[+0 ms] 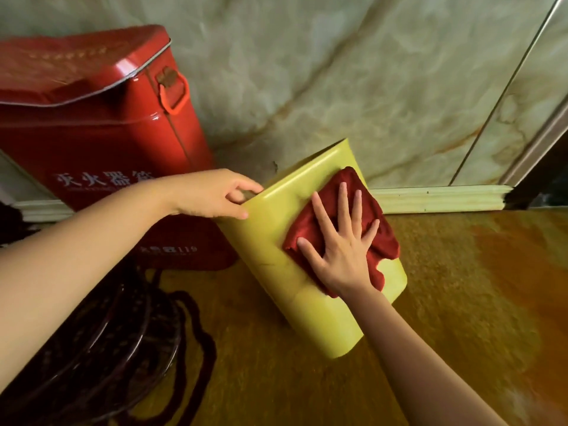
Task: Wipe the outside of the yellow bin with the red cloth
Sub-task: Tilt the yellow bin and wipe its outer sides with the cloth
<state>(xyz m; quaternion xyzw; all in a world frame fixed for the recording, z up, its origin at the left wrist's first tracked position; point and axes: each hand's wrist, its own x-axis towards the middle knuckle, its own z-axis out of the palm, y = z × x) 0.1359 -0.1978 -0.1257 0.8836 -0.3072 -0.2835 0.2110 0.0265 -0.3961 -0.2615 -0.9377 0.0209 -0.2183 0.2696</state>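
Observation:
The yellow bin stands tilted on the floor in the middle of the view, its broad side facing me. My left hand grips the bin's upper left rim, fingers curled over the edge. The red cloth lies flat on the upper right part of that side. My right hand presses on the cloth with fingers spread wide, palm on the fabric. The cloth's lower part is hidden under my palm and wrist.
A large red metal box with a handle and white lettering stands at the left against the marbled wall. A dark round basket-like object with cords sits at lower left. Glossy amber floor spreads to the right.

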